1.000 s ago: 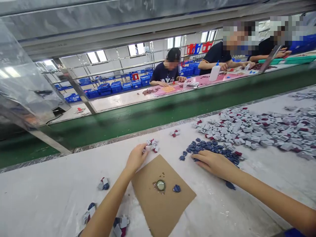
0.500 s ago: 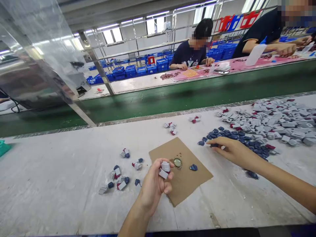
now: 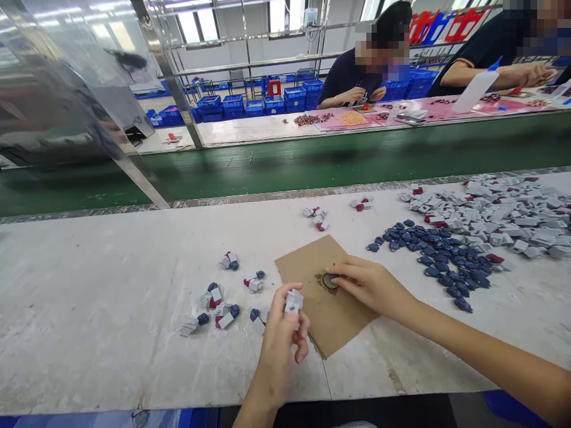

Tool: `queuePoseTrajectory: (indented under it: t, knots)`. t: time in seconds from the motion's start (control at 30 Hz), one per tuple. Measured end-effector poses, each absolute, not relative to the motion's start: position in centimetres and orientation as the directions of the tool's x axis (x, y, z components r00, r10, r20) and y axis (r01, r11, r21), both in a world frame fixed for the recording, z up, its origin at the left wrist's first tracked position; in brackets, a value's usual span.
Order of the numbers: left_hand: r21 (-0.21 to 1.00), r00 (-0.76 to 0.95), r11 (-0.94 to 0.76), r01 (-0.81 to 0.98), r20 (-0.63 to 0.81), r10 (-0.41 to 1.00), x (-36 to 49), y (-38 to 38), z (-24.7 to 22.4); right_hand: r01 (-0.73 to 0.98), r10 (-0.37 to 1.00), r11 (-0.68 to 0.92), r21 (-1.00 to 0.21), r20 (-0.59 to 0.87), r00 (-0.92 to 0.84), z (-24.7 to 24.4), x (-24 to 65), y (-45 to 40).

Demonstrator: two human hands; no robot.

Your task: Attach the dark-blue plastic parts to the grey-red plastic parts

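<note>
My left hand is closed on a small light-grey block-shaped piece, held upright over the left edge of a brown cardboard sheet. Fingertips of my right hand pinch a small dark blue piece at a round cap with a crimped rim, which lies on the cardboard. Whether the blue piece touches the inside of the cap I cannot tell. Brown smears surround the cap. Left of my left hand lie several joined grey, red and blue pieces.
At the right is a spread of dark blue pieces, with a large heap of grey and dark red pieces behind it. More grey-red pieces lie beyond the cardboard. Past a green belt, two people work at another table.
My right hand has moved left from the blue pieces to the cap, bringing a blue piece. My left hand has turned the grey piece more upright. The camera view has shifted slightly.
</note>
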State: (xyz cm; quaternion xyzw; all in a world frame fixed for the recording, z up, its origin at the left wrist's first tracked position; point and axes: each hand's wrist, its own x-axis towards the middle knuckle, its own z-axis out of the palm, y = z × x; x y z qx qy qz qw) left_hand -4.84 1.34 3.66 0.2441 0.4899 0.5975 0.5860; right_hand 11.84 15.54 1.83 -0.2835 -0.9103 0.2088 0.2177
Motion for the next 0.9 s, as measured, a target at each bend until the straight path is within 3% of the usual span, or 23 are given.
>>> queuePoseTrajectory:
  t: [0.1, 0.2, 0.4, 0.5, 0.63, 0.9]
  knots:
    - [0.775, -0.113, 0.166, -0.610, -0.292, 0.950, -4.9, 1.1, 3.9, 0.424, 0.581, 0.784, -0.453, 0.296, -0.758, 0.8, 12.0, 15.7]
    - [0.803, -0.175, 0.130, -0.581, -0.279, 0.944, -4.5, 1.1, 4.0, 0.388, 0.557, 0.787, -0.480, 0.283, -0.781, 1.2, 11.9, 15.5]
    - [0.808, -0.378, 0.034, -0.588, -0.312, 0.872, -3.3, 1.6, 4.4, 0.363, 0.736, 0.594, -0.718, 0.302, -0.605, 7.0, 11.0, 12.8]
    - [0.836, -0.434, 0.005, -0.549, -0.290, 0.853, -3.1, 1.7, 4.6, 0.305, 0.764, 0.544, -0.782, 0.311, -0.565, 9.8, 10.6, 10.9]
    - [0.909, -0.480, -0.085, -0.408, -0.135, 0.867, -2.9, 1.5, 4.9, 0.190, 0.673, 0.612, -0.768, 0.380, -0.635, 10.9, 10.2, 9.6]
    - [0.966, -0.519, -0.053, -0.255, -0.090, 0.850, -2.7, 1.0, 5.6, 0.128, 0.571, 0.714, -0.689, 0.467, -0.675, 10.6, 10.0, 9.6]
